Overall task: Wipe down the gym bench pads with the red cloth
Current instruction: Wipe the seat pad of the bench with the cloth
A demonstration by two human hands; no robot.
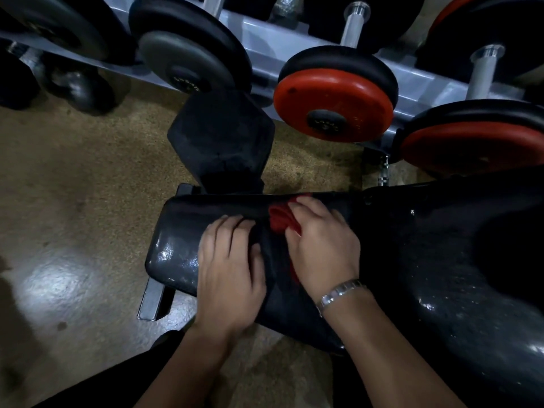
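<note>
A black, shiny bench pad (173, 248) lies across the lower middle of the view, joining a wider black pad (441, 260) on the right. The red cloth (278, 219) is bunched on the narrow pad, mostly hidden under my right hand (321, 245), which presses down on it with curled fingers. A metal watch sits on that wrist. Just left of the cloth, my left hand (229, 269) rests flat on the pad with its fingers together, holding nothing that I can see.
A grey dumbbell rack (294, 45) runs across the top with black (191, 54) and red-faced dumbbells (332, 104). A black hex dumbbell (220, 139) stands on the floor just behind the pad. The bench's metal foot (153, 301) sticks out lower left on speckled brown floor (73, 187).
</note>
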